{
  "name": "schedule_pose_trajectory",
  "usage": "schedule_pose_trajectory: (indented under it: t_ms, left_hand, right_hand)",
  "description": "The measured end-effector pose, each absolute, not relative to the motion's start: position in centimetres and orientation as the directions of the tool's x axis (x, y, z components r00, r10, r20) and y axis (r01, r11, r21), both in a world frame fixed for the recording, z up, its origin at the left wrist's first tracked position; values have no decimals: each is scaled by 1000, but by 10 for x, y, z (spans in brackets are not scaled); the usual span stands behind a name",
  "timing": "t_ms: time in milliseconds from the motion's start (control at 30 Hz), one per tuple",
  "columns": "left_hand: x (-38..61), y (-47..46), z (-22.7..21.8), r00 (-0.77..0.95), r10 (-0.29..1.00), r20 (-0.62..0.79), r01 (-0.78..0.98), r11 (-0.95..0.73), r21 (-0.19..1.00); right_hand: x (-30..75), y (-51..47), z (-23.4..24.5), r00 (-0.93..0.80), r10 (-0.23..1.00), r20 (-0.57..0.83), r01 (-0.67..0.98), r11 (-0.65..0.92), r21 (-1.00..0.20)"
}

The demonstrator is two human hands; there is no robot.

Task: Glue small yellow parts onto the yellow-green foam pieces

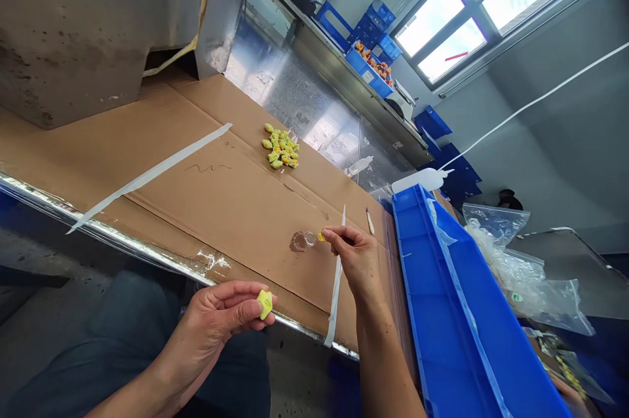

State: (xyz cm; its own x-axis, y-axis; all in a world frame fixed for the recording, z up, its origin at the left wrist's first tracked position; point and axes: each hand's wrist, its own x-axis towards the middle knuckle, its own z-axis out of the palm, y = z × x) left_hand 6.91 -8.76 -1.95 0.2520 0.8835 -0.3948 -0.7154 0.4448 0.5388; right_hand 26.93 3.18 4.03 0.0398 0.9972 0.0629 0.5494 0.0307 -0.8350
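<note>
- The left hand (223,320) pinches a yellow piece (265,304) just off the worktop's (221,189) near edge.
- The right hand (354,253) holds a tiny yellow bit (320,236) at a clear cup (302,241) on the worktop.
- A pile (281,147) of yellow pieces lies toward the far edge.
- A blue bin (462,313) sits at the right end.

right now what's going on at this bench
A person sits at a cardboard-covered bench. The left hand pinches a small yellow piece. The right hand holds a tiny yellow bit right beside a small clear cup. A pile of yellow pieces lies farther back, a blue bin to the right.
</note>
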Motion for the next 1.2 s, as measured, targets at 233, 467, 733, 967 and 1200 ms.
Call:
schedule_pose_trajectory:
  t_ms: [233,467,733,967,1200]
  left_hand:
    - [69,-88,-19,256,882,-396,-718,447,533]
    - [69,-88,-20,246,881,-403,-725,443,527]
    - [68,-88,-20,250,881,-401,-715,447,538]
    - [70,-89,-19,238,876,-420,-715,451,534]
    - [70,-88,-21,245,878,-412,-719,449,530]
  right_hand:
    - [268,36,39,7,997,73,546,57,-836]
    - [267,39,37,-26,997,74,559,76,-826]
    - [269,38,40,-2,996,88,581,73,-811]
    - [271,35,50,20,994,110,621,74,-781]
    - [265,33,50,-49,991,121,678,122,-725]
